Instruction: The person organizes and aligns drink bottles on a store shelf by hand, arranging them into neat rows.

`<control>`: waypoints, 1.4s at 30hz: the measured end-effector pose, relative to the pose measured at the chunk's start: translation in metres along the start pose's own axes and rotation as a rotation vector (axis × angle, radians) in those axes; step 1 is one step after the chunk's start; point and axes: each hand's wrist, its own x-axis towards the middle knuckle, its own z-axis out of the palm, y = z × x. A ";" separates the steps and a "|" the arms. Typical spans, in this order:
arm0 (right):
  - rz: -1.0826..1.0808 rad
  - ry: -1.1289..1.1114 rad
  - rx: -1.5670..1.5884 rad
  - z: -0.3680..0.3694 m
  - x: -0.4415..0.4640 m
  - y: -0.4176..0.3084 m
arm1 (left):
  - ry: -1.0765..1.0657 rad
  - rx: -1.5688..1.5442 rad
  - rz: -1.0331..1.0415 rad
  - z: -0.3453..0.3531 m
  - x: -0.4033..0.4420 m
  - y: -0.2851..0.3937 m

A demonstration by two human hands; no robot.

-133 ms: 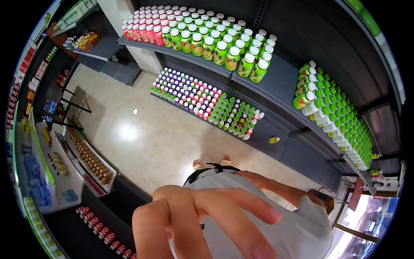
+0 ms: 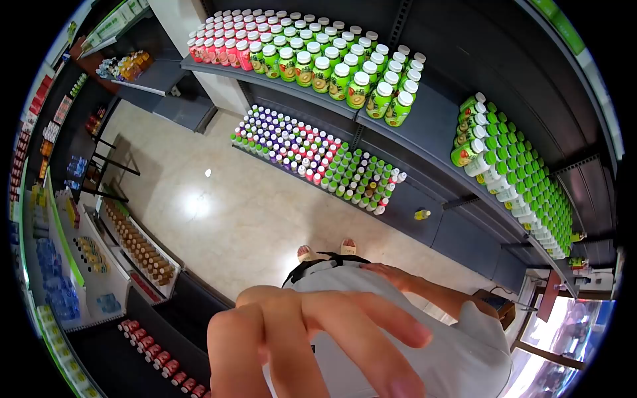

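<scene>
Close to the camera, my left hand (image 2: pixel 288 325) is raised with its fingers bent and spread apart. Nothing shows between them, and the fingertips partly run out of the bottom edge. Behind it is my light grey shirt (image 2: pixel 464 345). My right hand (image 2: pixel 393 275) rests against the front of my waist, fingers stretched out, with no object visible in it. Black straps or cords (image 2: pixel 315 264) lie at the waist beside it. My feet in light sandals (image 2: pixel 348 247) stand on the pale floor.
Ahead, a dark shelf (image 2: pixel 424 126) carries rows of green bottles (image 2: pixel 339 82) and pink bottles (image 2: pixel 219 52). Small bottles (image 2: pixel 292 142) fill the low shelf below, and a yellow bottle (image 2: pixel 422 215) lies there. Green-capped bottles (image 2: pixel 524 182) stand right. Red bottles (image 2: pixel 152 351) line the left shelf.
My left hand has shifted very slightly to the right in view. My right hand stays at the waist.
</scene>
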 end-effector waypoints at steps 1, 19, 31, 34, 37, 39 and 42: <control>-0.005 0.011 -0.006 0.006 0.004 -0.001 | -0.022 0.057 -0.036 -0.008 0.000 0.003; 0.800 -0.207 -0.117 0.070 0.006 -0.001 | 0.268 0.787 -2.288 -0.216 -0.429 0.129; 0.690 0.193 0.119 0.000 0.004 0.050 | -0.393 0.917 -2.377 -0.222 -0.508 0.074; 0.633 0.303 0.195 -0.020 -0.007 0.055 | -0.489 1.163 -2.430 -0.229 -0.486 0.035; 0.498 0.232 0.074 -0.022 -0.009 0.101 | -0.242 1.069 -2.349 -0.221 -0.404 -0.021; 0.390 0.226 0.098 -0.029 -0.010 0.106 | -0.077 0.966 -2.113 -0.227 -0.396 -0.054; 0.307 0.050 0.086 -0.109 -0.003 0.060 | 0.014 0.918 -1.651 -0.240 -0.354 -0.106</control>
